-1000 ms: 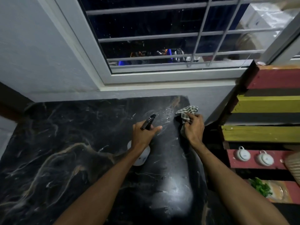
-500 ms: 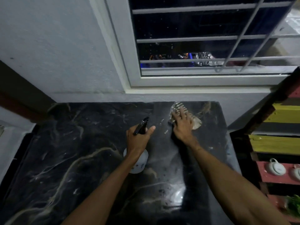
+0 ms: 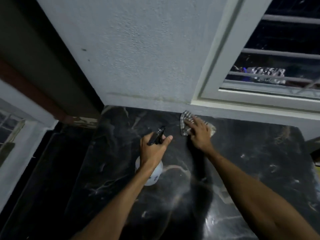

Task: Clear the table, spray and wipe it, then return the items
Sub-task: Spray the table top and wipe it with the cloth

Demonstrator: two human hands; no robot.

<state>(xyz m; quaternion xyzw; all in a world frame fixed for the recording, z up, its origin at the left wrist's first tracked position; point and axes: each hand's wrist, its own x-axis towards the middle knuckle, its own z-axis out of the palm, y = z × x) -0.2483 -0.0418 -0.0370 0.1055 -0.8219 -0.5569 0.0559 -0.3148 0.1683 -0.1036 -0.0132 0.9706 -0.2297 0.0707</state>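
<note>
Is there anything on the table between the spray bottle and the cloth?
No. In the head view, only bare dark marble table lies between the spray bottle in the left hand and the cloth.

Home (marble table [image 3: 259, 170], barred window [image 3: 280, 54])

A grey textured wall [image 3: 138, 49] rises beside a white-framed barred window [image 3: 277, 70]

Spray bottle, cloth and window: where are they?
spray bottle [image 3: 154, 175], head view, white body below the left hand.
cloth [image 3: 186, 118], head view, checked corner beyond the right hand's fingers.
window [image 3: 223, 54], head view, white frame.
</note>
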